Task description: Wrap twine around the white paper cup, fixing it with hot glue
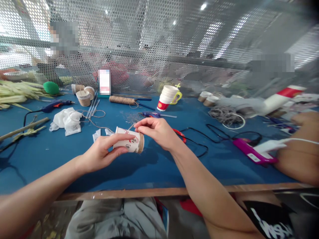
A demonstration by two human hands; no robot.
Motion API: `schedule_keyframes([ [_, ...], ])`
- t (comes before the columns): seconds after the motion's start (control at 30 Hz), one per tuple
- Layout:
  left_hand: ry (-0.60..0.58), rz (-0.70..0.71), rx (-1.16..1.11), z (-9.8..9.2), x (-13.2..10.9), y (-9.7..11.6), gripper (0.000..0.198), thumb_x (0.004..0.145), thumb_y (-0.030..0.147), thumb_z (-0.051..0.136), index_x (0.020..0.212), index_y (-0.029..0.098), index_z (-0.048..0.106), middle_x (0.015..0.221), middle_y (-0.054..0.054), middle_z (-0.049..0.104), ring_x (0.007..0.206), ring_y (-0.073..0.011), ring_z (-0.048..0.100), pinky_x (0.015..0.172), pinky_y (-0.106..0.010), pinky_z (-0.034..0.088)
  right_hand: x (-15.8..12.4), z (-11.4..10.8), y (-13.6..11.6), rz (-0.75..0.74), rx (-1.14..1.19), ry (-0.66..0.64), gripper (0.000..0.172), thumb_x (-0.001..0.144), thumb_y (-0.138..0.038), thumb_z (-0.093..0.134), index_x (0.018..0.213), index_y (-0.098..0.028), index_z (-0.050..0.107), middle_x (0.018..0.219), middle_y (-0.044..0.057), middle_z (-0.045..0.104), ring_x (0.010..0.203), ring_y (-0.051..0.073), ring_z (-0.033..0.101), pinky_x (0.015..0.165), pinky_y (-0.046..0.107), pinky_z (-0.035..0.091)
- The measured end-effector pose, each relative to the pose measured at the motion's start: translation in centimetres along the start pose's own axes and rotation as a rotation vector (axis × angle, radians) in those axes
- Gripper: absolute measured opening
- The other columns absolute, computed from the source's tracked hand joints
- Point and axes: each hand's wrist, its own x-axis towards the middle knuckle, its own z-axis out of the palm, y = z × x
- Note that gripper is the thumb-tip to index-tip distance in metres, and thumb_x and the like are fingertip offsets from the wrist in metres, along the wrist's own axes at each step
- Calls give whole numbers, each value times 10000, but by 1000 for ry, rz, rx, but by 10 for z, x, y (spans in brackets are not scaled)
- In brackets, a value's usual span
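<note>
A white paper cup (131,146) with printed dark and red marks lies tilted on its side above the blue table. My left hand (101,149) is closed around it, thumb below and fingers on top. Brown twine (141,143) is wound in a band around the cup's right end. At that band, the thumb and fingers of my right hand (160,132) are pinched together on the twine. A loose strand (99,126) trails from the cup to the left. Behind my right hand lies a blue glue gun (152,115) with a clear glue stick.
A twine spool (122,100), a phone (104,81) and stacked paper cups (164,96) stand along the mesh screen. Crumpled white plastic (66,120) and another glue gun (56,105) lie left. At right are a purple power strip (254,152), black cables and another person's arm (296,159).
</note>
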Motion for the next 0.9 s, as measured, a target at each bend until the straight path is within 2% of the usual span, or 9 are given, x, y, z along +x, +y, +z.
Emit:
schedule_keyframes([
  [0.13, 66, -17, -54, 0, 0, 0, 291, 835, 191, 525, 1123, 171, 556, 1037, -74, 667, 810, -132, 635, 693, -196, 485, -2, -1, -5, -55, -86, -7, 167, 759, -207, 522, 804, -163, 676, 823, 31, 697, 773, 139, 624, 754, 285, 469],
  [0.3, 146, -137, -253, 0, 0, -1, 291, 832, 225, 540, 1117, 172, 569, 1071, -83, 647, 893, -164, 609, 706, -217, 487, -3, -1, -8, -96, -97, -29, 247, 818, -254, 455, 844, -181, 690, 882, 31, 700, 876, 160, 617, 802, 291, 451],
  [0.57, 204, -258, -503, 1, 3, -2, 305, 809, 259, 580, 1096, 156, 577, 1030, -75, 654, 833, -145, 614, 699, -209, 506, -4, 2, -5, -92, -35, -103, 324, 853, -283, 386, 912, -184, 689, 923, 29, 689, 910, 168, 604, 844, 303, 431],
  [0.9, 249, -360, -664, 5, 6, -7, 345, 766, 284, 630, 1080, 147, 591, 988, -74, 664, 774, -131, 620, 664, -204, 516, 0, 6, 2, -114, -66, -120, 314, 855, -268, 384, 912, -167, 676, 936, 46, 677, 913, 176, 589, 849, 315, 416],
])
